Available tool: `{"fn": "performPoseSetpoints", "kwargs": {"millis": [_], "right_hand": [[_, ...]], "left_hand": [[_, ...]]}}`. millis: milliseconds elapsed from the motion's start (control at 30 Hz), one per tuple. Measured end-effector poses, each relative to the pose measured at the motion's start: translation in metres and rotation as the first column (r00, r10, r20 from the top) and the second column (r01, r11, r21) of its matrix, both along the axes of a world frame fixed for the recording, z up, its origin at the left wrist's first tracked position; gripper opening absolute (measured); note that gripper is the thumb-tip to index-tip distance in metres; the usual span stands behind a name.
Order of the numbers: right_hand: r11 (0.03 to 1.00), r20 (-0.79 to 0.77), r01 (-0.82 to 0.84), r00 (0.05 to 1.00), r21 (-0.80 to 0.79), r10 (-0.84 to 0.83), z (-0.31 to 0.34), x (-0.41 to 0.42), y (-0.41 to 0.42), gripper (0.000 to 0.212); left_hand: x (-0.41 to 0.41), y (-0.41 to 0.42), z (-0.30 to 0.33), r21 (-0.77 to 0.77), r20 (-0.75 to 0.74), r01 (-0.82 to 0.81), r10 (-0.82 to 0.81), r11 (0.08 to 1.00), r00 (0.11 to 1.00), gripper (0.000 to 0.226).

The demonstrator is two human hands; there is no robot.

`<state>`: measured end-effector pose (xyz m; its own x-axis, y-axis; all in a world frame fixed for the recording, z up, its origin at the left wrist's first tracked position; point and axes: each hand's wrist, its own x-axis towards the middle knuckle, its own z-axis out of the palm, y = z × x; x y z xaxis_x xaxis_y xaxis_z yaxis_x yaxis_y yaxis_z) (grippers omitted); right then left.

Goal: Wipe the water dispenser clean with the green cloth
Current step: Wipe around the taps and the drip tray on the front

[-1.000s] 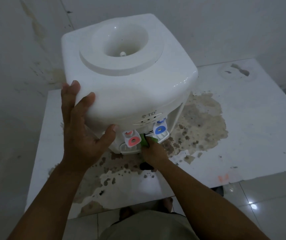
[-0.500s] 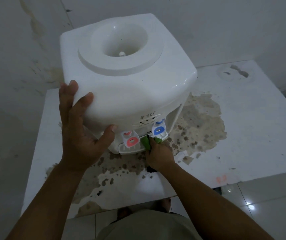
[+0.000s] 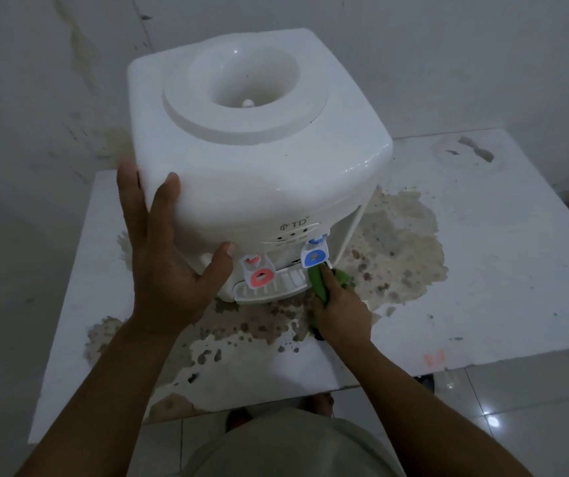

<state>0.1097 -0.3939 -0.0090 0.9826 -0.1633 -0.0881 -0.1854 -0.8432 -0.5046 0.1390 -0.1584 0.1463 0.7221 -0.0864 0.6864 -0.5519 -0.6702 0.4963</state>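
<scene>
A glossy white plastic water dispenser, boxy with rounded corners, stands on a stained white table. Its round top well holds only a small white spike. The left hand lies flat against its left front corner, fingers straight, thumb spread. The right hand grips the bunched green cloth, pressing it under the blue tap, at the right end of the ribbed drip tray. A red tap sits left.

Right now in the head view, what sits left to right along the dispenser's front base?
Left hand → red tap → drip tray → blue tap → green cloth held by the right hand.
</scene>
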Motion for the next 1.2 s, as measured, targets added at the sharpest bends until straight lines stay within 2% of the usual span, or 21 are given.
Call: {"fn": "performPoseSetpoints", "kwargs": {"millis": [133,267,467,500,533,567,600,633,667,700,733,767,833,933,1000,1033,1100,1133,1200], "right_hand": [[0.964,0.115,-0.112,0.983,-0.239,0.143,-0.005,0.007,0.012,0.039],[0.923,-0.03,-0.226,0.973,-0.312,0.228,0.002,0.015,0.012,0.04],[0.908,-0.213,-0.266,0.956,-0.325,0.203,0.01,0.035,0.018,0.03],[0.937,-0.24,-0.232,0.956,-0.262,0.17,0.01,0.038,0.018,0.026],[0.983,-0.246,-0.141,0.963,-0.119,0.109,0.01,0.04,0.015,0.023],[0.995,-0.251,0.013,0.968,0.094,0.011,0.012,0.042,0.011,0.023],[0.921,-0.274,0.186,0.957,0.343,-0.091,0.015,0.041,0.006,0.024],[0.772,-0.314,0.328,0.933,0.544,-0.174,0.018,0.038,0.001,0.025],[0.635,-0.346,0.409,0.91,0.656,-0.228,0.018,0.034,-0.006,0.025],[0.565,-0.35,0.429,0.903,0.705,-0.249,0.019,0.031,-0.011,0.027],[0.572,-0.326,0.402,0.915,0.715,-0.236,0.018,0.028,-0.014,0.031],[0.646,-0.286,0.349,0.936,0.679,-0.205,0.016,0.026,-0.016,0.034],[0.814,-0.235,0.214,0.967,0.54,-0.099,0.012,0.023,-0.013,0.034],[0.953,-0.272,0.049,0.962,0.298,0.036,0.005,0.024,0.001,0.035],[0.991,-0.231,-0.006,0.972,0.131,0.036,-0.001,0.027,0.01,0.036],[0.993,-0.214,0.017,0.977,0.115,0.008,-0.003,0.028,0.014,0.036],[0.972,-0.186,0.109,0.98,0.209,-0.07,-0.004,0.024,0.021,0.038],[0.961,-0.123,0.129,0.987,0.244,-0.101,-0.004,0.021,0.021,0.039],[0.964,-0.012,0.123,0.992,0.236,-0.124,-0.005,0.016,0.017,0.041]], "left_hand": [[0.0,0.001,0.0,0.015,-0.006,-0.002,0.002,1.0,1.0,0.075],[0.001,0.003,-0.001,0.04,-0.011,-0.003,0.003,0.999,1.0,0.076],[-0.001,0.001,-0.001,0.023,-0.026,-0.02,0.02,1.0,0.999,0.076],[-0.001,0.001,-0.001,0.023,-0.034,-0.021,0.021,1.0,0.999,0.076],[-0.001,0.002,-0.001,0.021,-0.041,-0.02,0.021,1.0,0.999,0.077],[-0.001,0.002,-0.001,0.018,-0.045,-0.019,0.02,1.0,0.999,0.077],[-0.001,0.002,-0.001,0.015,-0.048,-0.018,0.019,1.0,0.999,0.078],[-0.001,0.002,-0.001,0.012,-0.052,-0.016,0.016,1.0,0.999,0.079],[-0.001,0.002,-0.001,0.008,-0.052,-0.014,0.014,1.0,0.999,0.079],[-0.001,0.002,-0.001,0.005,-0.051,-0.014,0.014,1.0,0.999,0.079],[-0.001,0.002,-0.001,0.002,-0.051,-0.012,0.013,1.0,0.999,0.079],[-0.002,0.002,-0.001,-0.001,-0.052,-0.01,0.01,1.0,0.999,0.078],[-0.002,0.003,-0.001,-0.003,-0.053,-0.01,0.01,1.0,0.999,0.078],[-0.003,0.003,-0.001,0.002,-0.063,-0.014,0.014,1.0,0.998,0.079],[-0.004,0.003,0.0,0.003,-0.065,-0.007,0.007,1.0,0.998,0.078],[-0.004,0.004,0.0,0.004,-0.067,-0.003,0.004,1.0,0.998,0.078],[-0.004,0.004,0.001,0.006,-0.072,0.002,-0.001,1.0,0.997,0.077],[-0.004,0.004,0.001,0.005,-0.072,0.002,-0.001,1.0,0.997,0.076],[-0.003,0.003,0.0,0.004,-0.07,0.0,0.0,1.0,0.998,0.075]]}}
